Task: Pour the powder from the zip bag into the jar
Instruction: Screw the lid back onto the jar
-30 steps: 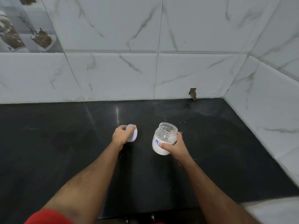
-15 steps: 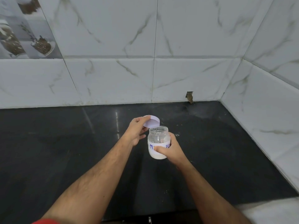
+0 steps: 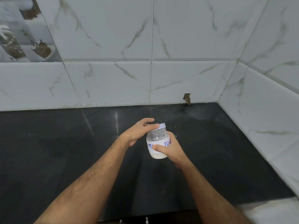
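Left hand (image 3: 137, 133) now over the jar's mouth, lid (image 3: 162, 125) brought across from out at the side a second ago and set on top. Fingers (image 3: 150, 126) curled down on the lid's near edge, narrow, pressing or about to twist; seating not clear. Jar (image 3: 157, 146) lifted off the counter (image 3: 64, 159), upright, white powder low inside, so pouring looks done and closing is the step in hand. Right hand (image 3: 169, 151) wrapped tight round the labelled body, thumb across the front. No zip bag in view.
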{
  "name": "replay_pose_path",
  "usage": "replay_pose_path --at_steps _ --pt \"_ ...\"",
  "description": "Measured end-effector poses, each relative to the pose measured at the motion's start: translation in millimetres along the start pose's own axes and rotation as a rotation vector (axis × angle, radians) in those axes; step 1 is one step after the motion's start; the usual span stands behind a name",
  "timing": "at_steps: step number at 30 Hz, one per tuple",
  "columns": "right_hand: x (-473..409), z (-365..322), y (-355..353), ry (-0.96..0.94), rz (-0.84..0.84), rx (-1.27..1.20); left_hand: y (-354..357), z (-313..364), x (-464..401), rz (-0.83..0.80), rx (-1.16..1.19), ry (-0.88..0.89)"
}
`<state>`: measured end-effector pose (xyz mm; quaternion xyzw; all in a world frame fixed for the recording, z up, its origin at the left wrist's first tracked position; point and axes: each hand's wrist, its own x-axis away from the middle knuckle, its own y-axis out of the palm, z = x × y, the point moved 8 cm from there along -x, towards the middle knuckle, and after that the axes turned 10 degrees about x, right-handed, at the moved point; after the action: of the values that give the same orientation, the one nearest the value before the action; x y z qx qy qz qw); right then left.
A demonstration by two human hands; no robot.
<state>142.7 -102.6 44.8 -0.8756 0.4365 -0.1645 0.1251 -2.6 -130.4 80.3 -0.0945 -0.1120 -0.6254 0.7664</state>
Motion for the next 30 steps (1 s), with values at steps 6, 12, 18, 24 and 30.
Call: replay_pose_path --at_steps 6,12,18,24,30 --pt "2 -3 0 -0.017 -0.031 0.043 16 23 9 0.0 -0.08 0.077" --pt "4 -7 -8 -0.008 0.049 0.183 22 14 1 0.055 -0.084 0.092" --pt "6 -18 -11 -0.055 0.245 0.434 24 9 -4 0.193 -0.138 0.111" --pt "3 -25 -8 -0.035 0.299 0.619 23 10 -2 0.256 -0.146 0.121" --pt "7 -27 2 -0.046 0.342 0.802 19 -1 0 0.328 -0.176 0.066"
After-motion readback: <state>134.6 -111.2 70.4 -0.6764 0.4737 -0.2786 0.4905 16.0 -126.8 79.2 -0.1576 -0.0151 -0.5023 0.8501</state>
